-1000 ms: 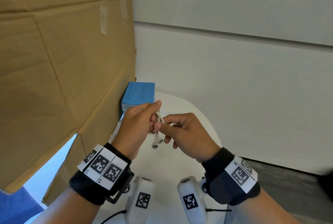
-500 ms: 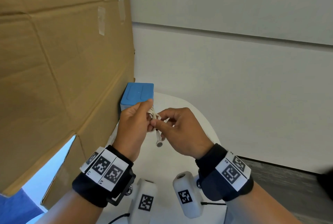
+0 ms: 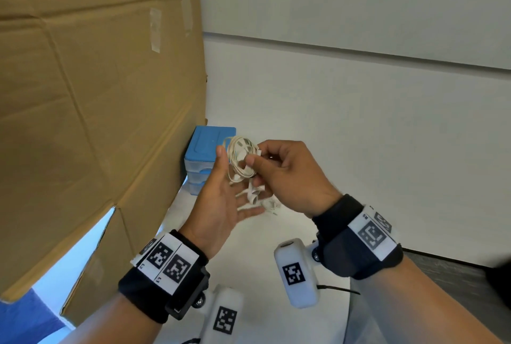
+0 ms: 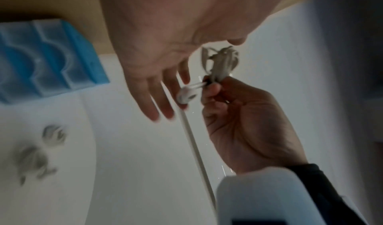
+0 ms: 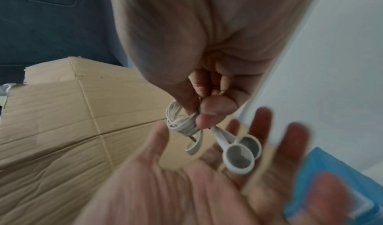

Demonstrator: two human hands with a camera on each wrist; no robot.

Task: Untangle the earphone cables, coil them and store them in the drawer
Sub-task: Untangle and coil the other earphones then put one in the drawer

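Observation:
A coiled white earphone cable (image 3: pixel 240 159) hangs in the air in front of the blue drawer unit (image 3: pixel 208 147). My right hand (image 3: pixel 255 157) pinches the coil between thumb and fingers. Its two earbuds (image 5: pixel 240 157) dangle below the coil (image 5: pixel 180 122), over my left palm. My left hand (image 3: pixel 229 191) is spread flat beside and under the coil, fingers straight, holding nothing. In the left wrist view an earbud (image 4: pixel 186 94) sits close to the left fingers (image 4: pixel 157 97); contact is unclear. The drawers look closed.
A large cardboard sheet (image 3: pixel 96 95) leans along the left, against the drawer unit. The round white table (image 3: pixel 249 247) holds more tangled grey-white cables (image 4: pixel 45 146), blurred. A white earphone piece (image 3: pixel 269 204) lies under the hands. A white wall stands behind.
My left hand has let go of the coil and spread flat. My right hand now holds the coil alone and has lifted it up in front of the drawer unit.

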